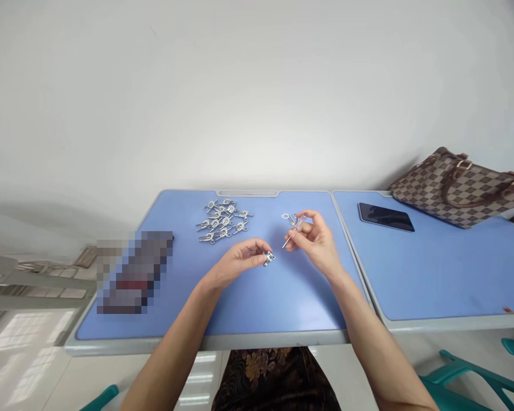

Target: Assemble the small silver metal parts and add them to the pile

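Note:
Over the middle of the blue desk, my left hand (245, 260) pinches a small shiny metal fitting (268, 258) between thumb and fingertips. My right hand (313, 237) is closed round the clear handle of a small screwdriver (298, 225). Its thin shaft points down and left towards the fitting, and the two do not touch. Just behind the right fingers lie a few loose metal pieces (286, 216), partly hidden by the hand. A pile of several similar metal fittings (223, 220) rests on the desk beyond my left hand.
A pixelated dark object (139, 271) lies at the desk's left side. On the adjoining blue desk (449, 274) are a black phone (385, 217) and a brown checkered handbag (458, 188) against the white wall (257, 103). Green stools (475, 374) stand below at the right.

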The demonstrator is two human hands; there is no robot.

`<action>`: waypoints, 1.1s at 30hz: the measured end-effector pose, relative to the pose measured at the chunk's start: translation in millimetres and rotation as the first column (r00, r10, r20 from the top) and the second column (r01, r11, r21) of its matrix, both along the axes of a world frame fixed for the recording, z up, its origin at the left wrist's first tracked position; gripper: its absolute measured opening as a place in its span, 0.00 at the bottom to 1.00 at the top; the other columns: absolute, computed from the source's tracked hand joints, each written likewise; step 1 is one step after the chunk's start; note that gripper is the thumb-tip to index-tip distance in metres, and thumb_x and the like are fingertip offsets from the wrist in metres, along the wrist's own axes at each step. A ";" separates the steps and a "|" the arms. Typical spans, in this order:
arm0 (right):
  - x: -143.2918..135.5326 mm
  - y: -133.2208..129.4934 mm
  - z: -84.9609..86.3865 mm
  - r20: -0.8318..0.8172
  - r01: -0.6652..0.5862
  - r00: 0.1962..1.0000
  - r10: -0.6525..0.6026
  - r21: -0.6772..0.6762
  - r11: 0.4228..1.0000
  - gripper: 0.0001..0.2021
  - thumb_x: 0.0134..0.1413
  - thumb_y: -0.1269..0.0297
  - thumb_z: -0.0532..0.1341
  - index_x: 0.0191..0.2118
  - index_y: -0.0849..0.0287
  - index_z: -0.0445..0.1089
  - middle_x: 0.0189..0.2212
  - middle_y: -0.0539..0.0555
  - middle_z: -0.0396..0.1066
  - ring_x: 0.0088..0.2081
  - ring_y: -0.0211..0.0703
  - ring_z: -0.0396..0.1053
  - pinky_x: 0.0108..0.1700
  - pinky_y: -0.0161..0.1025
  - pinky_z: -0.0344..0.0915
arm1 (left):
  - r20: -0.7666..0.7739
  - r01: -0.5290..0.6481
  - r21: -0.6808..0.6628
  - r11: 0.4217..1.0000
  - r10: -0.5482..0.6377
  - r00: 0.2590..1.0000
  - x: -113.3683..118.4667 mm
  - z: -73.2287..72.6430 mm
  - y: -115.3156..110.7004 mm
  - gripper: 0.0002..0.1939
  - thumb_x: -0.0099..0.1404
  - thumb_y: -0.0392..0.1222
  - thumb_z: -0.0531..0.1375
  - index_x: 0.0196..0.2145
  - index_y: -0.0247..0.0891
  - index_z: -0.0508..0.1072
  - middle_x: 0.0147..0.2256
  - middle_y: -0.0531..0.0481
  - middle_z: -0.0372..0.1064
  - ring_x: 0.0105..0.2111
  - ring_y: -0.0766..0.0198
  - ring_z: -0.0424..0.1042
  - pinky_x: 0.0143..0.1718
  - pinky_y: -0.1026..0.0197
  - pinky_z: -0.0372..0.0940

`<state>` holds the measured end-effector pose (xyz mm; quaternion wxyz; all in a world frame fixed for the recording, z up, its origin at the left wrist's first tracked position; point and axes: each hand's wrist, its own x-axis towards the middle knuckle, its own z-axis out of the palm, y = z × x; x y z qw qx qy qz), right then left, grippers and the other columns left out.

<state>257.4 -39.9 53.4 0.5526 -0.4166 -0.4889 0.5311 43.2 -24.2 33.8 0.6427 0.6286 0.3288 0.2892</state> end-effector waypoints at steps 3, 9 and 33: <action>0.3 -1.3 -0.4 0.027 0.001 1.000 -0.002 0.026 1.000 0.26 0.53 0.58 0.67 0.55 0.52 0.57 0.24 0.43 0.70 0.26 0.38 0.73 0.33 0.39 0.73 | -0.048 0.011 0.037 0.999 -0.009 0.999 1.4 -2.8 0.2 0.11 0.64 0.46 0.61 0.41 0.37 0.72 0.37 0.48 0.70 0.37 0.63 0.69 0.41 0.59 0.65; -0.6 -3.1 -7.0 0.172 -0.088 0.983 0.071 0.094 0.992 0.17 0.59 0.61 0.62 0.53 0.51 0.65 0.30 0.48 0.68 0.32 0.38 0.72 0.37 0.39 0.74 | -0.404 0.090 0.404 0.910 0.090 0.910 9.5 -7.7 -1.4 0.05 0.65 0.39 0.58 0.38 0.40 0.73 0.39 0.50 0.71 0.42 0.60 0.68 0.47 0.56 0.62; -4.3 -9.1 -14.8 0.684 -0.272 0.727 -0.064 0.372 0.888 0.13 0.66 0.70 0.52 0.52 0.54 0.67 0.40 0.53 0.74 0.42 0.41 0.72 0.47 0.41 0.68 | -0.466 0.148 0.514 0.845 0.131 0.875 9.5 -14.5 -1.2 0.05 0.65 0.38 0.58 0.39 0.41 0.73 0.42 0.49 0.71 0.45 0.57 0.68 0.50 0.53 0.62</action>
